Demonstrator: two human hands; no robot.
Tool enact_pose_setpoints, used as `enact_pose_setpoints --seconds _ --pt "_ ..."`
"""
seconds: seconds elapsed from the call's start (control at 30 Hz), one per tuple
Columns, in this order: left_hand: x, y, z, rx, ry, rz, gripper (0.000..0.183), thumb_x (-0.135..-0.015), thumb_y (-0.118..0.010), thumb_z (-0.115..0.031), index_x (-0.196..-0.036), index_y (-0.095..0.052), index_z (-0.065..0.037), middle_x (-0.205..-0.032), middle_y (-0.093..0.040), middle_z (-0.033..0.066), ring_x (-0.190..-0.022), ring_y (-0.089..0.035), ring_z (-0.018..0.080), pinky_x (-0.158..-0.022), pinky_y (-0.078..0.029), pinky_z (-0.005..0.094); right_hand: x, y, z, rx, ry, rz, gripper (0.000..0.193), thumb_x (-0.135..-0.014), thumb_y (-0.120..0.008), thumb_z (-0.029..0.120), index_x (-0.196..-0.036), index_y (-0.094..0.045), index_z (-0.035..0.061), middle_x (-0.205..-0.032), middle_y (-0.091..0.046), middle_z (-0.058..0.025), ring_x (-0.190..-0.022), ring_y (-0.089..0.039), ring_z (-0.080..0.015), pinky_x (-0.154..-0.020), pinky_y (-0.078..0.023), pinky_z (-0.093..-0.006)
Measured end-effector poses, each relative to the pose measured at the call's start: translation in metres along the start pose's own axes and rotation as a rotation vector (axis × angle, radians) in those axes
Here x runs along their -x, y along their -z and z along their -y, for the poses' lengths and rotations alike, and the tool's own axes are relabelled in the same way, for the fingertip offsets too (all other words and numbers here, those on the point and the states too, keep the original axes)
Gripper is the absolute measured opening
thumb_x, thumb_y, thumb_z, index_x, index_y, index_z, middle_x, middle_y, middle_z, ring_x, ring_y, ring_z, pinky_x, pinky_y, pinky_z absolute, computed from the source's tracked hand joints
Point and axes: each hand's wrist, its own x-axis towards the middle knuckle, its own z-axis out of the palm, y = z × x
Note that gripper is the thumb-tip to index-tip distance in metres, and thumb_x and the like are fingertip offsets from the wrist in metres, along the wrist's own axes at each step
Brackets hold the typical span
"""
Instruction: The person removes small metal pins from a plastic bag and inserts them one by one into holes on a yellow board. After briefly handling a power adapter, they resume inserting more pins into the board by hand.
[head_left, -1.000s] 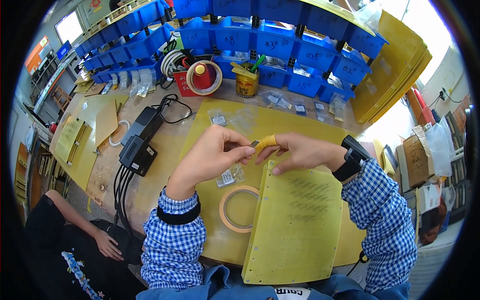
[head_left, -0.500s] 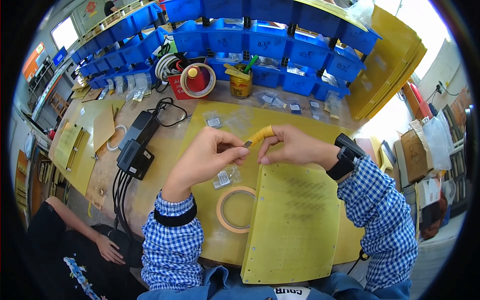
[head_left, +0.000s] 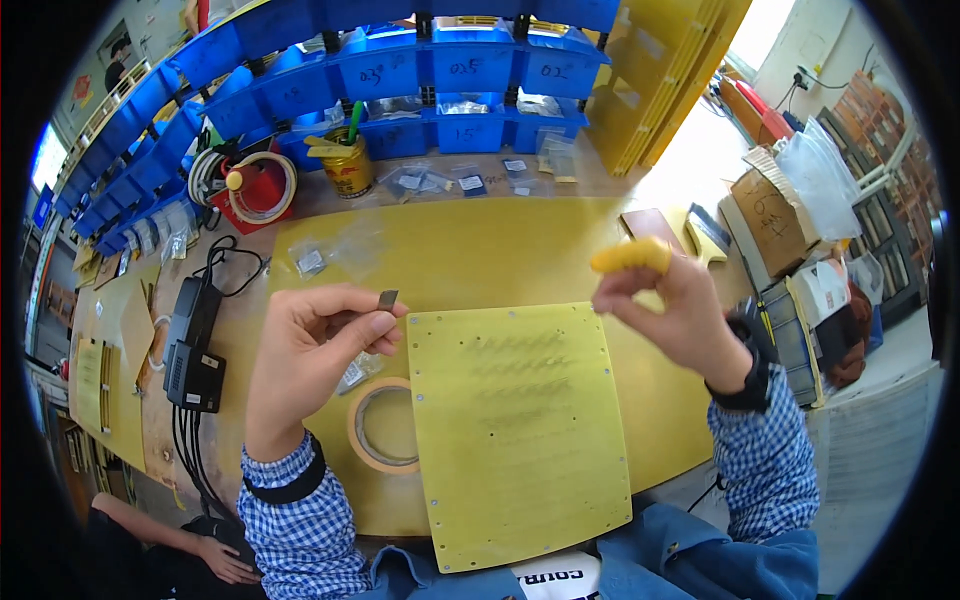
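Now my left hand (head_left: 310,350) pinches a small dark chip (head_left: 388,298) at frame centre-left; my right hand (head_left: 672,312) grips a yellow piece (head_left: 630,257) (upper right). Next, I judge, comes careful alignment over the yellow board (head_left: 515,430).

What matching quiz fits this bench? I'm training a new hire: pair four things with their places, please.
Things:
1. small dark chip
2. tape roll
3. yellow tin
4. yellow piece

Places:
A. pinched in the right hand
B. flat on the table, left of the loose yellow board
C. below the blue bins
D. between the left hand fingertips

Pairs: 1-D, 2-B, 3-C, 4-A
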Motion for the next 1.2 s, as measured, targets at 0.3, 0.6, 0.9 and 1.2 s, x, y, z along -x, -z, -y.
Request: enact_pose_setpoints --seconds 0.3,0.6,0.9,1.2 --pt "-0.001 -0.038 -0.008 0.172 -0.086 0.113 0.010 -0.086 -0.060 0.007 -0.095 -0.064 0.010 -0.091 -0.067 0.0172 -0.079 -0.067 0.0201 -0.072 -0.058 0.0292 0.064 -0.014 -0.022 0.212 0.067 -0.142 0.009 -0.076 -0.071 0.000 -0.083 -0.065 0.0006 -0.076 -0.066 -0.0109 -0.067 -0.064 -0.0217 -0.060 -0.049 -0.0268" --pt "0.003 -0.064 -0.010 0.161 -0.115 0.092 0.010 -0.085 -0.060 0.008 -0.093 -0.067 0.008 -0.088 -0.064 0.0142 -0.080 -0.067 0.0198 -0.071 -0.057 0.0281 0.059 -0.006 -0.009 0.150 0.103 -0.259 0.014 -0.074 -0.071 -0.003 -0.085 -0.064 0.0008 -0.076 -0.066 -0.0089 -0.068 -0.065 -0.0193 -0.062 -0.050 -0.0256" --pt "0.013 -0.073 -0.013 0.148 -0.266 0.053 0.010 -0.084 -0.062 0.006 -0.093 -0.068 0.006 -0.089 -0.066 0.0159 -0.079 -0.067 0.0190 -0.069 -0.056 0.0259 0.000 -0.007 0.075 0.156 0.350 0.038 0.014 -0.073 -0.071 -0.007 -0.084 -0.064 -0.0015 -0.082 -0.068 -0.0103 -0.073 -0.067 -0.0163 -0.066 -0.051 -0.0257" --pt "0.025 -0.077 -0.020 0.456 -0.200 -0.036 0.011 -0.085 -0.062 0.007 -0.095 -0.066 0.008 -0.092 -0.068 0.0171 -0.079 -0.069 0.0230 -0.068 -0.057 0.0279 -0.006 -0.044 0.064 0.078 0.478 -0.081 0.018 -0.067 -0.074 -0.006 -0.083 -0.067 0.0011 -0.078 -0.067 -0.0090 -0.067 -0.064 -0.0169 -0.060 -0.045 -0.0270"
